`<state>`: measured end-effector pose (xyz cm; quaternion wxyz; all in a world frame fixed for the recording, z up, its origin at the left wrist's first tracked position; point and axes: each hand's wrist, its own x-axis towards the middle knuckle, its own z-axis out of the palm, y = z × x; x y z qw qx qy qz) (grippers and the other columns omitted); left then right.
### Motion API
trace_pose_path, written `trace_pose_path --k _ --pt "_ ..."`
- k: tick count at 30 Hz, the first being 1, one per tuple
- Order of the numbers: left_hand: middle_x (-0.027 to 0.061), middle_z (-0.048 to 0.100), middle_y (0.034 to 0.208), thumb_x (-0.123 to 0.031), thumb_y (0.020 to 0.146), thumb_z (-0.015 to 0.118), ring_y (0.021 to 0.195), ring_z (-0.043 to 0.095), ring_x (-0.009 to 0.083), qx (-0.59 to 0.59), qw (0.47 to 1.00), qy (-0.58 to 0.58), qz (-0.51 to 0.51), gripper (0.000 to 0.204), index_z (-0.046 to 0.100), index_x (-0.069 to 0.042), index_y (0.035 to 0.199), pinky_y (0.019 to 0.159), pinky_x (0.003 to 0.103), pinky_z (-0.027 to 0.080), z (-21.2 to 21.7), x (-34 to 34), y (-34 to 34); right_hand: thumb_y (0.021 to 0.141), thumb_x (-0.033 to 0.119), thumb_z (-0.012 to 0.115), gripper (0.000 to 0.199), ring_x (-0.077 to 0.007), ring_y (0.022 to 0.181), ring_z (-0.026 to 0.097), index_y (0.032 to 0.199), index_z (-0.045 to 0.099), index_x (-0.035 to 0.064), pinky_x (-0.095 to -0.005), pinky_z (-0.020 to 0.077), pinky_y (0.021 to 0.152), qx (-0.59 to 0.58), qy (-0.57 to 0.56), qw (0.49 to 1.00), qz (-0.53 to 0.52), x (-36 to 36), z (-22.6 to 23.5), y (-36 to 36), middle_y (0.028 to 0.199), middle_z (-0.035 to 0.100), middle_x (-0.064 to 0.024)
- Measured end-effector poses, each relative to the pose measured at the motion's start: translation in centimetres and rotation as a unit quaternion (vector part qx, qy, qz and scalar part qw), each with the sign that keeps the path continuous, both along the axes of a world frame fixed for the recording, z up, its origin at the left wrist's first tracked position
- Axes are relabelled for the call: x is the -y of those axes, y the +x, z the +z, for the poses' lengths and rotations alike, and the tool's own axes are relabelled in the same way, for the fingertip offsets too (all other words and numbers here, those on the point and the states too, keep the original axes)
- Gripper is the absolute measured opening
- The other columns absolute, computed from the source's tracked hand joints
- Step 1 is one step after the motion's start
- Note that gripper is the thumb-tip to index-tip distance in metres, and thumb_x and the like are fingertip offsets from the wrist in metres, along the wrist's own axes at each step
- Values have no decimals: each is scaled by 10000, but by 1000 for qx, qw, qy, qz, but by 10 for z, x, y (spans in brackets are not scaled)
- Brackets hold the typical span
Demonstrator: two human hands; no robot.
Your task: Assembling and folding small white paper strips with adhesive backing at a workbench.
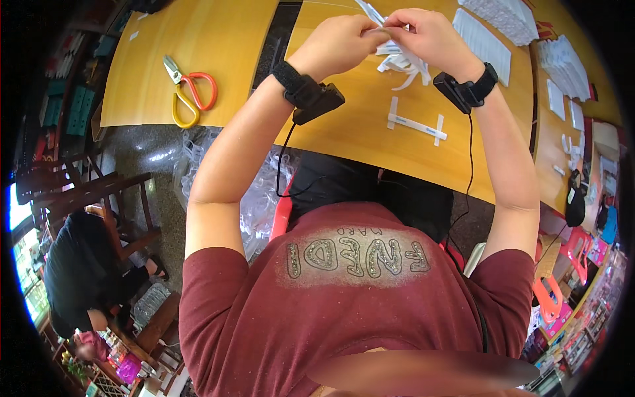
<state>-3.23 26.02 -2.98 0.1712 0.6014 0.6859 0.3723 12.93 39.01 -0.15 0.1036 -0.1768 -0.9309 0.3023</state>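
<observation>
My left hand (340,44) and my right hand (433,41) meet over the far part of the yellow wooden table. Both are closed in a pinch, fingertips together on what looks like a narrow white strip (372,10); the fingers cover most of it. Under and just behind them lies a loose bunch of white strips (405,64), some of them curled. Nearer to me on the tabletop, several flat white strips (417,126) with small blue print are joined in a bent, H-like shape. Each wrist wears a black strap with a small device and a cable.
Scissors (177,85) with red and yellow handles lie on the left table (228,40). White stacks (497,20) and flat white sheets (481,46) are at the far right. Clear plastic bags (259,205) fill the space below the table. A person in dark clothes (83,268) is at the left.
</observation>
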Motion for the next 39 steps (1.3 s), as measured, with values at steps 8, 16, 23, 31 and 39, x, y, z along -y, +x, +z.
trace_pose_path --k 8,16,23,31,39 --pt "134 699 856 -224 980 586 770 666 251 100 990 88 -54 241 684 -24 1071 692 335 512 36 11 25 984 231 638 223 -51 611 494 1108 674 50 -200 368 535 -59 -346 934 -61 14 32 48 791 654 22" --pt "28 667 942 -203 1031 562 736 539 73 202 964 118 -128 269 641 -8 1200 652 222 446 48 29 74 944 87 674 210 -89 815 657 1138 650 10 -199 526 741 -246 -187 948 -72 60 34 93 945 696 -43" --pt "33 683 934 -227 1022 569 686 528 60 460 875 -51 -142 259 655 -1 1115 633 198 428 60 35 105 848 -22 722 131 -161 788 689 971 698 17 -244 546 695 -328 74 925 -176 88 36 127 887 703 -85" --pt "10 649 838 -189 1021 555 653 511 57 453 875 -65 -157 224 656 1 1085 593 205 413 58 30 123 836 24 749 148 -247 791 715 979 715 11 -304 572 692 -377 86 903 -185 107 22 142 926 724 -121" --pt "-27 600 868 -154 1012 589 759 515 45 310 925 -60 -209 216 663 -2 1146 679 204 435 50 38 138 896 33 675 115 -245 744 712 1010 683 16 -323 555 638 -349 164 899 -206 113 10 161 850 714 -116"
